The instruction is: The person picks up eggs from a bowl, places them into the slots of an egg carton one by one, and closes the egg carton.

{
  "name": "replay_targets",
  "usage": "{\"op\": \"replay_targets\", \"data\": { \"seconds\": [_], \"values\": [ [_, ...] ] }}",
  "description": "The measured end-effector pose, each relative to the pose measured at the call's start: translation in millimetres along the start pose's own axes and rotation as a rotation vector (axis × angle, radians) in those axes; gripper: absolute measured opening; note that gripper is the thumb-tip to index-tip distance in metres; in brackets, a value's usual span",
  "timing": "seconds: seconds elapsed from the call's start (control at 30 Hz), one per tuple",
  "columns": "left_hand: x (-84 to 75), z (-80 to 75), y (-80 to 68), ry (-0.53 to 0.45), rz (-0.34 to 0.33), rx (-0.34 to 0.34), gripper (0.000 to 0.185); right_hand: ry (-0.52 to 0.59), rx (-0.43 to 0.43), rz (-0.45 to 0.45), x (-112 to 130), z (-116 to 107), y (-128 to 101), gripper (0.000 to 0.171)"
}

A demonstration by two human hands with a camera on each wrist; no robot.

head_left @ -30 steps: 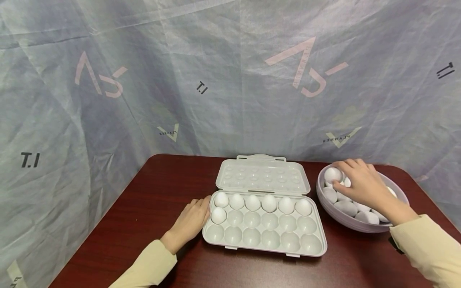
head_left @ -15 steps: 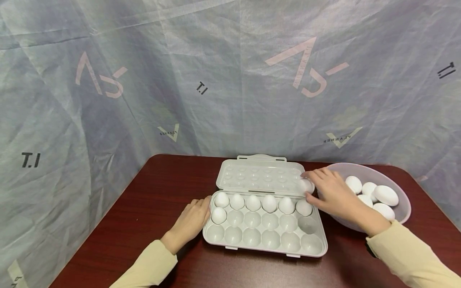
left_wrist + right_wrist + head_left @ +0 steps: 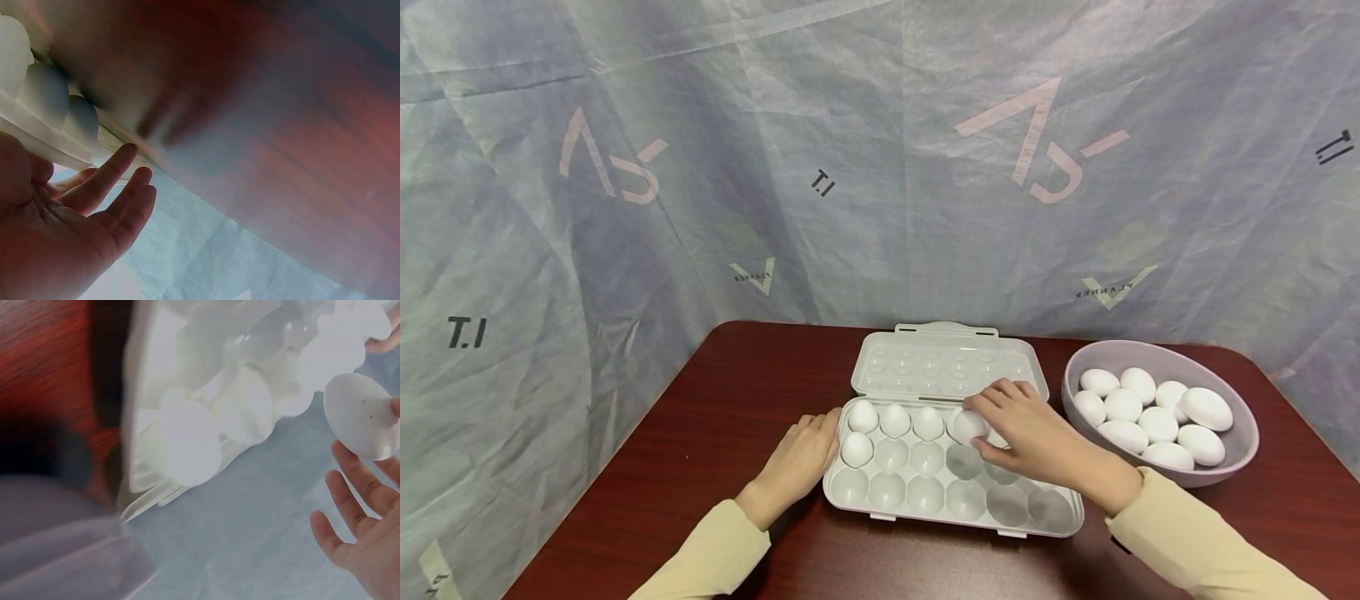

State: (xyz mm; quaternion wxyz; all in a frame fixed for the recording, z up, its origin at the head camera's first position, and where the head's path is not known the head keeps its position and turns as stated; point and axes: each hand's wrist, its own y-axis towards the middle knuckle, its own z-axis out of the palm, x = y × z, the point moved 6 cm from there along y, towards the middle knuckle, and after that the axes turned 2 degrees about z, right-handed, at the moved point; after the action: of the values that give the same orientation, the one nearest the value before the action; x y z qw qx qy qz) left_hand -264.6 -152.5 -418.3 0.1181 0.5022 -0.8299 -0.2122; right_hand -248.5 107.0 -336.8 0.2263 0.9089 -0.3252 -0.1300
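A white egg (image 3: pixel 969 427) is pinched between the thumb and fingers of my right hand (image 3: pixel 1037 437), above the back part of a white plastic egg tray (image 3: pixel 951 521). In the right wrist view the egg (image 3: pixel 356 415) has small dark specks, and the other fingers extend beneath it. Eggs fill cups along the tray's back row, partly hidden by my right hand. One more egg (image 3: pixel 857 449) sits at the left of the middle row. My left hand (image 3: pixel 797 458) rests against the tray's left edge; its fingers (image 3: pixel 103 178) are loosely extended in the left wrist view.
The tray's dimpled lid (image 3: pixel 947 367) lies folded back behind it. To the right stands a pale purple bowl (image 3: pixel 1246 442) with several white eggs (image 3: pixel 1159 425). Everything is on a dark red wooden table (image 3: pixel 737 375), with a grey fabric sheet (image 3: pixel 850 250) hanging behind.
My right hand took an egg from the bowl and has carried it left, past the tray's right side, to above its middle. My left hand has stayed at the tray's edge.
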Motion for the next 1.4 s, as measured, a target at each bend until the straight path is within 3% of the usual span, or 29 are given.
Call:
{"op": "replay_targets", "data": {
  "seconds": [0.53,1.03,1.4],
  "values": [
    [-0.6,1.8,0.2,-0.002,-0.009,0.011,0.027,0.026,0.137,-0.098,40.1,27.7,31.3,0.036],
    [-1.5,-1.7,-0.8,0.004,0.006,-0.005,0.026,-0.004,0.206,-0.133,55.1,52.0,52.5,0.033],
    [-1.8,-0.7,-1.3,0.0,0.008,-0.001,0.027,-0.056,0.257,-0.136,58.9,71.2,53.6,0.033]
  ]
}}
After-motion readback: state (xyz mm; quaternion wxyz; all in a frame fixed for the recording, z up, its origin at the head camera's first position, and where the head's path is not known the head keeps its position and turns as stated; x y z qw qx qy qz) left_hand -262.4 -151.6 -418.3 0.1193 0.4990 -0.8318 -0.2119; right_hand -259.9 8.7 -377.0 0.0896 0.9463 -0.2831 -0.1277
